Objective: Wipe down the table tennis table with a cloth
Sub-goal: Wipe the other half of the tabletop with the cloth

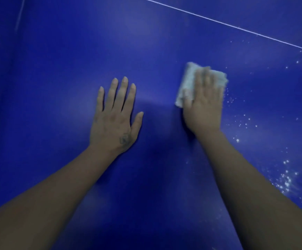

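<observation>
**Specks may scatter instead of lifting**

White specks (287, 181) lie just right of the right hand (203, 105) and run down beside that forearm. A fast or light pass would likely push them across the blue counter (56, 69), and the forearm could drag through the lower cluster. The pale cloth (187, 83) is pressed, not gripped, so it might slip free. It lies flat on the counter under the right hand's straight, blurred fingers, with its edges showing to the left and beyond the fingertips. The left hand (114, 120) rests flat and spread, holding nothing, apart from the cloth.
</observation>
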Available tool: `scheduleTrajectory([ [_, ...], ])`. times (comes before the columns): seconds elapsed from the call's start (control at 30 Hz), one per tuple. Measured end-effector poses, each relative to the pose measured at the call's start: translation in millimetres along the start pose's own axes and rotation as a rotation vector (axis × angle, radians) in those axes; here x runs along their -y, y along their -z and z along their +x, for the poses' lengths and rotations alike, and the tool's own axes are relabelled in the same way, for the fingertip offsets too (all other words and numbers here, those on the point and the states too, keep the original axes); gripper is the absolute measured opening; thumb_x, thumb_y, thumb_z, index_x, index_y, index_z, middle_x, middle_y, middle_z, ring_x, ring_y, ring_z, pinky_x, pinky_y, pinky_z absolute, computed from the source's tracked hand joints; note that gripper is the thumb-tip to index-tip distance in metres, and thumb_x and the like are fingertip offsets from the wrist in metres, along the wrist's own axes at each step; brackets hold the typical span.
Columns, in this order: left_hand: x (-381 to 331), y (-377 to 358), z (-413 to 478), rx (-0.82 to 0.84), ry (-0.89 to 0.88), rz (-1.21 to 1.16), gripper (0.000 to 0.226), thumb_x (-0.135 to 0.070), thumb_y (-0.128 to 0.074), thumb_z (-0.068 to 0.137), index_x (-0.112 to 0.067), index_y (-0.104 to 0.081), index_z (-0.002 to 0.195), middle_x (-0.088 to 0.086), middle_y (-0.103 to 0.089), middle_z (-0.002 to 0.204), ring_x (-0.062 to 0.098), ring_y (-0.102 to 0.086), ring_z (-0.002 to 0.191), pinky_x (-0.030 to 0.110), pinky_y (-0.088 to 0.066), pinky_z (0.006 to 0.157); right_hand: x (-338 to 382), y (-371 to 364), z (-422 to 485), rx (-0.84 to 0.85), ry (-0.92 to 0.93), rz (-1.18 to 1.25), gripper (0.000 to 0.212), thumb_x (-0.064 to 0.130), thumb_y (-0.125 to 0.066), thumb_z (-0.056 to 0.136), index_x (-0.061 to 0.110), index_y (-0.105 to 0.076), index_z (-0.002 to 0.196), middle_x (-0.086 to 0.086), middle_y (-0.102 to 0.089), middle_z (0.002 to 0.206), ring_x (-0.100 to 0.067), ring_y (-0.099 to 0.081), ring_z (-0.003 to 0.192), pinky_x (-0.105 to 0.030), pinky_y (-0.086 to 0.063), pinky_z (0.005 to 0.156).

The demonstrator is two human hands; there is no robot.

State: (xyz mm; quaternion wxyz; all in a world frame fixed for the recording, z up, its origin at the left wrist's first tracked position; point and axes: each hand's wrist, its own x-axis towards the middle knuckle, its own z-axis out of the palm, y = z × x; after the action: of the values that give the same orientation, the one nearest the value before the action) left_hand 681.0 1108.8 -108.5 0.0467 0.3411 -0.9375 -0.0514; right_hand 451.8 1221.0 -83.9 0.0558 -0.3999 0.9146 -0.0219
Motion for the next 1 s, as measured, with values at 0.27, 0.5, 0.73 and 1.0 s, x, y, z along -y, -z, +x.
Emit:
scheduleTrajectory([
  [0.27, 1, 1, -2, 0.041, 0.002, 0.007, 0.075, -0.053, -0.022, 0.114, -0.01, -0.01, 0.174, 0.012, -0.004, 0.183, 0.031, -0.001, 0.169, 0.06, -0.01, 0.134, 43, 0, 32, 0.053, 0.272, 0.039, 0.066, 0.044, -0.032, 0.114, 0.017, -0.016, 0.172, -0.005, -0.006, 0.18, -0.027, -0.006, 0.167, -0.047, -0.002, 0.134],
  [0.5, 0, 0, 0, 0.058, 0.001, -0.021, 0.075, -0.053, -0.023, 0.114, -0.009, -0.009, 0.174, 0.013, -0.003, 0.183, 0.031, -0.001, 0.169, 0.061, -0.01, 0.134, 57, 3, 70, 0.017, -0.203, -0.054, 0.067, 0.042, -0.021, 0.115, 0.013, -0.002, 0.172, -0.013, 0.005, 0.18, -0.033, 0.002, 0.167, -0.054, 0.0, 0.133],
  [0.73, 1, -3, -1, 0.061, -0.004, -0.022, 0.077, -0.053, -0.026, 0.113, -0.009, -0.008, 0.174, 0.013, -0.002, 0.183, 0.032, -0.001, 0.169, 0.061, -0.01, 0.134, 85, 10, 131, 0.068, 0.265, 0.023, 0.067, 0.045, -0.031, 0.114, 0.023, -0.01, 0.173, -0.001, -0.003, 0.181, -0.022, -0.001, 0.167, -0.042, 0.001, 0.134],
  [1.0, 2, -1, 0, 0.079, -0.008, -0.014, 0.077, -0.054, -0.02, 0.113, -0.008, -0.005, 0.174, 0.014, 0.002, 0.182, 0.031, 0.002, 0.169, 0.061, -0.009, 0.135, -31, 29, 131, 0.038, -0.226, 0.013, 0.064, 0.039, -0.026, 0.116, 0.016, -0.009, 0.173, -0.007, -0.002, 0.181, -0.028, -0.002, 0.167, -0.051, -0.001, 0.134],
])
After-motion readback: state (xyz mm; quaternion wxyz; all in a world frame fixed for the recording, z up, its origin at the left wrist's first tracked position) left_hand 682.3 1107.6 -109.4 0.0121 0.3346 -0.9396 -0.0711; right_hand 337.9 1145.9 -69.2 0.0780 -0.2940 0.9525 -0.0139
